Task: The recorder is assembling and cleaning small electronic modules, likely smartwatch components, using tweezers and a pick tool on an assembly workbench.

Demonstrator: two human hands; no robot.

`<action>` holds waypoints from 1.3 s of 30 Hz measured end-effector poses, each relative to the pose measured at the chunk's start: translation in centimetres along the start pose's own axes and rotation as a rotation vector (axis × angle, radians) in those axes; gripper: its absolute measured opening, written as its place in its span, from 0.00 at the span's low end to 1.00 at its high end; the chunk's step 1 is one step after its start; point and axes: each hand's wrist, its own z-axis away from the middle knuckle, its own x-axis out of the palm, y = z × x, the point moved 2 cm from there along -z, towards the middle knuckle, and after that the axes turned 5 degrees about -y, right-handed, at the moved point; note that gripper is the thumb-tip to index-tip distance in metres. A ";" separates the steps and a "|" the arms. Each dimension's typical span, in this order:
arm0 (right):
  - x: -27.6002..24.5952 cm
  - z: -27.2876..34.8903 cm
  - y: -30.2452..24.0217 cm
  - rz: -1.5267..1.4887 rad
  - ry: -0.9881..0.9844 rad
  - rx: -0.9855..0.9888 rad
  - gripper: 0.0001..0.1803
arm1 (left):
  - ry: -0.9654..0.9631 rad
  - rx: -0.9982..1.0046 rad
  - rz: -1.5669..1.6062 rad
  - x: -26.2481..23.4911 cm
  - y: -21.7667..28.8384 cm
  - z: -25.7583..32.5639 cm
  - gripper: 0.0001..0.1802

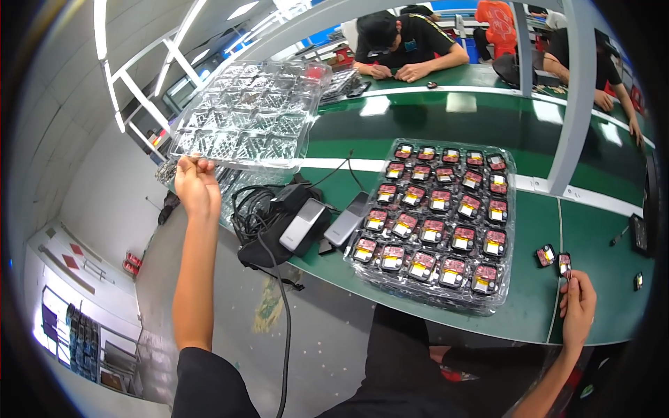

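My left hand is raised and pinches the near edge of a clear plastic blister tray, which is tilted up in the air with its moulded pockets showing no parts. On the green bench, a stack of clear trays carries rows of small black rectangular parts with red, yellow and white labels. Low at the right, my right hand has its fingertips closed on the lower end of one such small black part. Another small black part lies just left of it.
Two grey power banks and a tangle of black cables lie left of the stack. A white metal post rises behind the bench. Across the green conveyor belt, a person in black works; others sit farther right.
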 end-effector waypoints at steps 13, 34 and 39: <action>0.7 0.1 -1.6 -0.057 0.002 0.000 0.12 | -0.183 -0.733 0.287 8.6 -1.9 13.9 0.08; 0.6 0.1 -2.1 -0.021 0.014 -0.011 0.12 | -0.454 -1.471 0.031 10.3 -0.8 23.9 0.09; 0.7 0.0 -2.1 -0.024 0.002 -0.018 0.12 | -0.436 -1.511 0.016 10.0 -1.0 24.0 0.10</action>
